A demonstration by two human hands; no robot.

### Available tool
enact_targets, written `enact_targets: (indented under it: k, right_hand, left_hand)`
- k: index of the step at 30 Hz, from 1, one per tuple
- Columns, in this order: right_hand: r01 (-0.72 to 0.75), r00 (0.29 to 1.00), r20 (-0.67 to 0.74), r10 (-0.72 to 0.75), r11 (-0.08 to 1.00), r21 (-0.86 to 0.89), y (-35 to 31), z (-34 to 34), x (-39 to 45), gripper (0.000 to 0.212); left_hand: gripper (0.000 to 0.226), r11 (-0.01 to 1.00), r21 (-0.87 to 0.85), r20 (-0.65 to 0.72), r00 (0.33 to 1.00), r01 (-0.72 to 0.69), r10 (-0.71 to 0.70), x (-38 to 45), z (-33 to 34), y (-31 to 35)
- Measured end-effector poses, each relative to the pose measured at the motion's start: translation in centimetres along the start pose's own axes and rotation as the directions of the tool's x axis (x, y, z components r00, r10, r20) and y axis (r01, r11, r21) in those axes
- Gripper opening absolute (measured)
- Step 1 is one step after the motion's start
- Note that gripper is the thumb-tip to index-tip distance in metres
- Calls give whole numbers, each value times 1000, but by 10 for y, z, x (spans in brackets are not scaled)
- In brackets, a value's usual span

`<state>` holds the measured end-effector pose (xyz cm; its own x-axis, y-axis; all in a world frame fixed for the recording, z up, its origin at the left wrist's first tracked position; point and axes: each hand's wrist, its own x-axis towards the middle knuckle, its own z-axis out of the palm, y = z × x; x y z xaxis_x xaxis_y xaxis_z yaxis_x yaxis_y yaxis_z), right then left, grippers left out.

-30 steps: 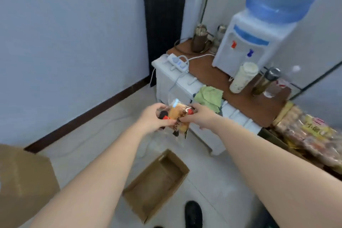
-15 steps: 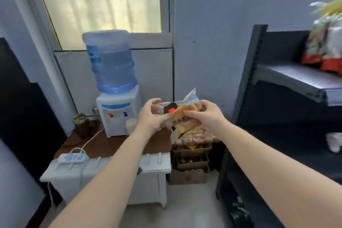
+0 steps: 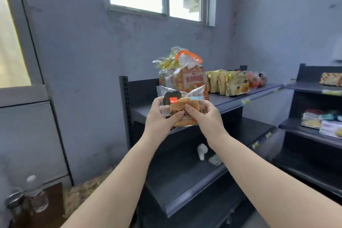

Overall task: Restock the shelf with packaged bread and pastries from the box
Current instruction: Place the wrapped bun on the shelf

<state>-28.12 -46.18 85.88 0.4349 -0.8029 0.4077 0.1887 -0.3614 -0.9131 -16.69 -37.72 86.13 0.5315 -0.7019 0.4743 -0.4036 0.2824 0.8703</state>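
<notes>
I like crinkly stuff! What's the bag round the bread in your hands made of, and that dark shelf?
The bread packet looks like thin clear plastic film: glossy, wrinkled, and the bun shows through. The shelf looks like dark painted metal, probably steel: flat matte boards and an upright punched with a row of holes.

Small shop stockroom. Dark metal retail shelves (image 3: 246,96) carry price tags (image 3: 245,101). Packaged bread loaves (image 3: 187,77) stand displayed.

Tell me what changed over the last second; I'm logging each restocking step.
The view swung up from the floor box and water dispenser to the dark shelf. The wrapped pastry was carried up level with its top tier, before the bread bags. Unchanged: left hand and right hand both grip it.
</notes>
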Motion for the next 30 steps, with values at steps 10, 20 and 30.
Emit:
enact_targets:
  k: [10,20,30]
  right_hand:
    - [-42,964,-265,10,992,-116,28,-207,33,23]
    - [-135,887,-461,-1,955,-263,77,-305,98,65]
    - [-255,763,-647,-5,917,-307,121,-398,176,53]
  left_hand:
    - [41,980,-189,282,960,55,0,37,212,2]
    - [32,962,-238,474,881,136,-7,111,342,-35]
    - [37,959,-252,628,776,130,60,194,464,-67]
